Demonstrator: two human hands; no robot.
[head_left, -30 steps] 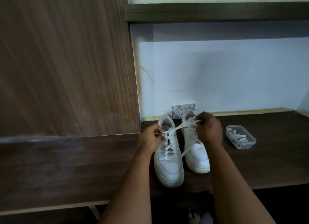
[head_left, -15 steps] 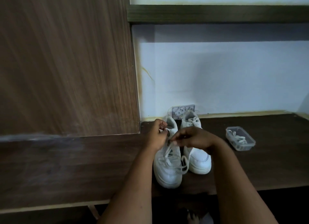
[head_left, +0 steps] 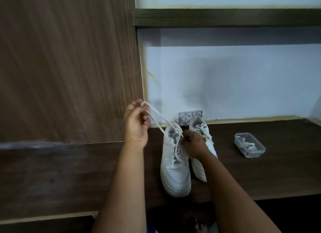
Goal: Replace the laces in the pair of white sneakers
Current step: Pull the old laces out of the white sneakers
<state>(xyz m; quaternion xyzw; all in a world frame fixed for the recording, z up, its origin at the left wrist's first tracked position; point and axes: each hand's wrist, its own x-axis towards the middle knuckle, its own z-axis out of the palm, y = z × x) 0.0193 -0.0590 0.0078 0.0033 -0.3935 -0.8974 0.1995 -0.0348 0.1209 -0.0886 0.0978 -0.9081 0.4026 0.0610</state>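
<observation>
In left grip: taut lace

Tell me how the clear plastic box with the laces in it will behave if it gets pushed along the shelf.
The clear plastic box looks thin-walled and holds only a few laces, so it is probably very light. It sits low and flat on the dark wooden shelf, so a push would likely slide it, not tip it. It may skid farther than intended.
</observation>
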